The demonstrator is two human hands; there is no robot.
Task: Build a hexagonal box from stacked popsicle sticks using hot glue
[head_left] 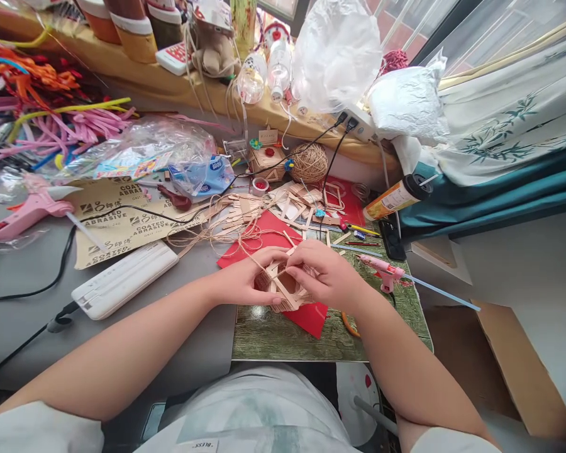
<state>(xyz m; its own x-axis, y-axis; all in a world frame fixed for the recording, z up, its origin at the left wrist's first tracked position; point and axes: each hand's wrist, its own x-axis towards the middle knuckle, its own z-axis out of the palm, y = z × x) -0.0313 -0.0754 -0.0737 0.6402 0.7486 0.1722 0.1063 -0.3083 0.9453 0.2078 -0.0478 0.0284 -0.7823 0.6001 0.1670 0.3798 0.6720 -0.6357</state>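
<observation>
Between my hands is a small open basket built of wooden craft sticks (pixel 290 301), with twine wound about it. My left hand (pixel 252 277) wraps round its left side, thumb along the near edge. The fingertips of my right hand (pixel 323 270) are pinched together at the basket's top, on a strand of twine (pixel 249 248) that runs back to a loose tangle. A sheet of red paper (pixel 314 319) lies beneath the basket on the green wood-patterned board (pixel 264 340). My fingers hide part of the basket's rim.
A pink glue gun (pixel 384 270) lies to the right, another pink glue gun (pixel 28 211) at far left. Loose craft sticks (pixel 245 211) and a twine ball (pixel 310 162) lie behind. A white power bank (pixel 125 280), sandpaper (pixel 136 220), a phone (pixel 392 239) and a drink cup (pixel 399 195) stand around.
</observation>
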